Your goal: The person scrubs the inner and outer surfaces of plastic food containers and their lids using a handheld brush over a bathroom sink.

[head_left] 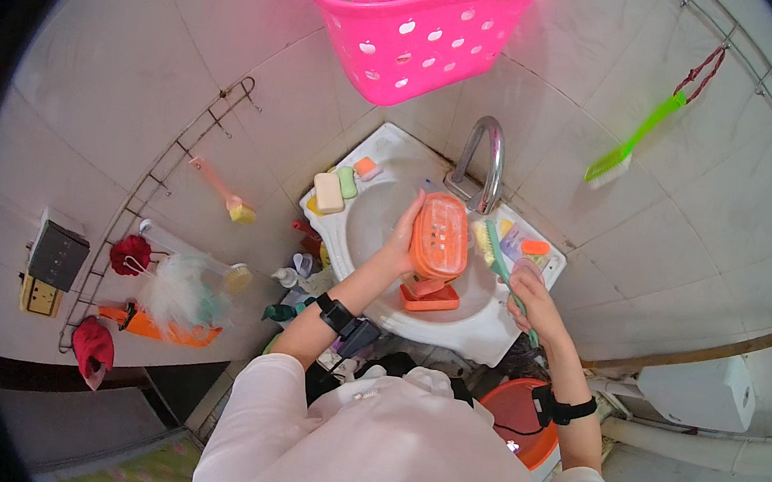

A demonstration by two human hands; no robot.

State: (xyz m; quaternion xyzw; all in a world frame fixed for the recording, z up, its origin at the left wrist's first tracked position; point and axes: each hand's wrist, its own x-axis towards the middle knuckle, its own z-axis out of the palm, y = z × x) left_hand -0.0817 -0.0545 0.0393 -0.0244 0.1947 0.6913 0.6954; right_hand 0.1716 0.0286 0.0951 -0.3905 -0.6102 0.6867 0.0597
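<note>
While the left hand (400,238) grips the orange soap dish (441,236) over the basin (481,343), likely containing drips, the right hand (536,300) holds a green brush (498,262). Bristles (482,239) face the dish.

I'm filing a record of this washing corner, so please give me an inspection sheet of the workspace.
Surface: white sink, chrome faucet at its back.
Job's things: orange slotted box above the basin; teal-handled brush beside it, contact unclear; orange tray in the basin.
Clutter: cream bar, green bar on the left ledge; small colored pieces on the right.
Hands: left holds the box; right grips the brush.
Cables: thin black cable near the right wrist band.
Surroundings: pink basket, bright-green brush against tiled walls.
</note>
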